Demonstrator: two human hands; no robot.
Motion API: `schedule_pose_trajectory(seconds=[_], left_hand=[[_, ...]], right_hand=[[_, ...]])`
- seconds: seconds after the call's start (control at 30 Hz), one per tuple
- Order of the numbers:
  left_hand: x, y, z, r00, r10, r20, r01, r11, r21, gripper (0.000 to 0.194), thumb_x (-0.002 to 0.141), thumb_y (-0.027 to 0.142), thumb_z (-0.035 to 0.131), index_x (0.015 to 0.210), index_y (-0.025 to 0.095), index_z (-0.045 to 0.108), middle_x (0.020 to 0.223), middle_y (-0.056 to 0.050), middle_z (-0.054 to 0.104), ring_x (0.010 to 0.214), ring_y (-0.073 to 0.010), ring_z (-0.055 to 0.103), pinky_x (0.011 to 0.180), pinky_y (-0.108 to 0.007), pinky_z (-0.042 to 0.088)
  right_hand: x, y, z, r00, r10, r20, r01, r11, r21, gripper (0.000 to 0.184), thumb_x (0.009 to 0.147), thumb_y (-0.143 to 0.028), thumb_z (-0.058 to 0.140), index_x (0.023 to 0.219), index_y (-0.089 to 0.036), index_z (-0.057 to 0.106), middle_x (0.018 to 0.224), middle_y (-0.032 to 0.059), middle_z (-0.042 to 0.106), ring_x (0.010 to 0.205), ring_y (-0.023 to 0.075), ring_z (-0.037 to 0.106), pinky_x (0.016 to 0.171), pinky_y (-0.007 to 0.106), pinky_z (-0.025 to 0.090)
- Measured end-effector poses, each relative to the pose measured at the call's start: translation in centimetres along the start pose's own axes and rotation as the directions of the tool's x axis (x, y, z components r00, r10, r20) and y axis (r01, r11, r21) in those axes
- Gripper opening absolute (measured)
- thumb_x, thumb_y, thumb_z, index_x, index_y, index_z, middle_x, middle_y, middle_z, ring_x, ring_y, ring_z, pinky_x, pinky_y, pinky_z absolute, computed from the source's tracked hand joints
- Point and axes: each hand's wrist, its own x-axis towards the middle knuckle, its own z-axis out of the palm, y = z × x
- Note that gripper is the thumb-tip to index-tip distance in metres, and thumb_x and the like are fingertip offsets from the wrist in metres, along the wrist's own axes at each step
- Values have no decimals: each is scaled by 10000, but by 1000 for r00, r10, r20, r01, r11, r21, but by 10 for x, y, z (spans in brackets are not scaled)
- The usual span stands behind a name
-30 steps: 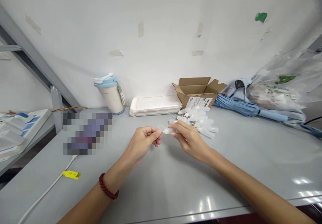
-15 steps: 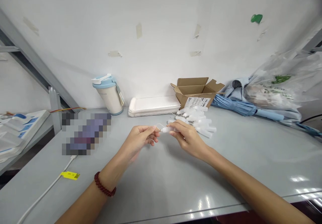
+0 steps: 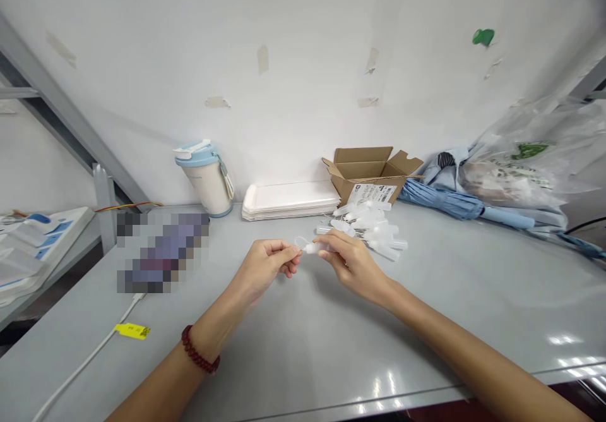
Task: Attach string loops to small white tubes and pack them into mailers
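Note:
Between my two hands lies a small translucent white squeeze bottle [image 3: 311, 248], held level just above the table, with its narrow tip pointing left. The fingers of my right hand [image 3: 348, 256] are wrapped round its body, which they mostly hide. My left hand [image 3: 272, 263] pinches thumb and forefinger together at the tip; the piece between them is too small to make out. A thin clear loop [image 3: 301, 240] arches over the nozzle. Just behind my right hand, a pile of similar bottles [image 3: 384, 245] with thin needle-like tips lies on the table.
Behind the pile stands an open cardboard box [image 3: 364, 169], beside a stack of white trays or boxes [image 3: 291, 198]. A tumbler [image 3: 208, 182] is further left. A blurred-out object [image 3: 165, 254] lies with a white cable [image 3: 85, 365]. Right: folded blue umbrella [image 3: 440, 199], plastic bag [image 3: 521, 169].
Both hands stay nearly in place around the bottle. My left fingers have shifted very slightly down and right, and the clear loop shows a little rounder.

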Motion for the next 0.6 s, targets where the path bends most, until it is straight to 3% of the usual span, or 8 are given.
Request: schedule_pose_trajectory(seconds=[0.37, 0.47, 0.6], left_hand=[[2, 5, -1, 998, -53, 39, 49, 995, 88, 226, 756, 325, 576, 637, 135, 609, 643, -12, 572, 578, -111, 528, 549, -239, 413], [5, 8, -8, 1000, -16, 24, 11, 985, 172, 233, 743, 338, 577, 624, 139, 600, 635, -11, 572, 595, -119, 538, 554, -240, 418], [12, 11, -27, 990, 31, -141, 9, 961, 278, 229, 704, 351, 591, 621, 138, 600, 623, -13, 576, 588, -123, 540, 549, -243, 421]], right_hand=[[0, 1, 0, 998, 2, 64, 0, 999, -32, 187, 912, -200, 394, 1041, -183, 528, 849, 64, 557, 722, 162, 525, 642, 293, 458], [3, 7, -4, 996, 7, 94, 10, 984, -177, 221, 904, -254, 430, 1097, -171, 498, 981, 110, 554, 878, 211, 529, 744, 351, 463], [6, 24, -12, 997, 62, 50, -29, 869, -494, 306, 874, -307, 484, 1132, -142, 493, 1053, 158, 532, 942, 278, 485, 758, 408, 435]])
